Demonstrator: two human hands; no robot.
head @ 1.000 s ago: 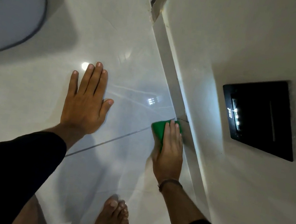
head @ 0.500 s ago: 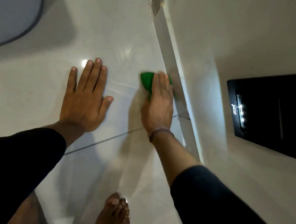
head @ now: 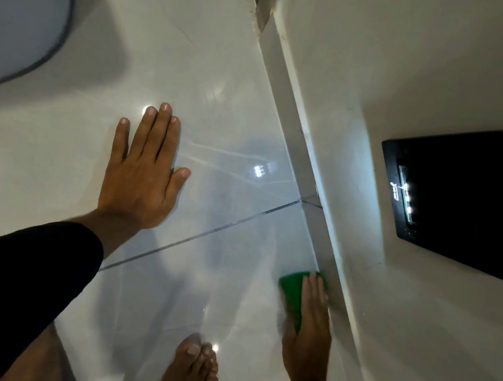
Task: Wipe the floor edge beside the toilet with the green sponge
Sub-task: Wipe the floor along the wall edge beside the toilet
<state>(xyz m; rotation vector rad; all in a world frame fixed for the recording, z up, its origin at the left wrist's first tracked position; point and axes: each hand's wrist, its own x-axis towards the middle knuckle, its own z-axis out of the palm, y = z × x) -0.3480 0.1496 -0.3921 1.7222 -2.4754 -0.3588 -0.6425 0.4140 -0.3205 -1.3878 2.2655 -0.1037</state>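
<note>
On the floor (head: 231,96) I brace my left hand (head: 141,174) flat and empty, while my right hand (head: 309,326) presses the sponge (head: 292,289) under flat fingers (head: 313,289), against the edge (head: 314,219), which runs ahead.

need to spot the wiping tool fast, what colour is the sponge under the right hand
Green: the sponge shows plainly in the head view, under the right hand.

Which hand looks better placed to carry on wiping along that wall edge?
The right hand: it presses the green sponge against the skirting. The left hand lies flat on the floor tile, probably bracing.
</note>
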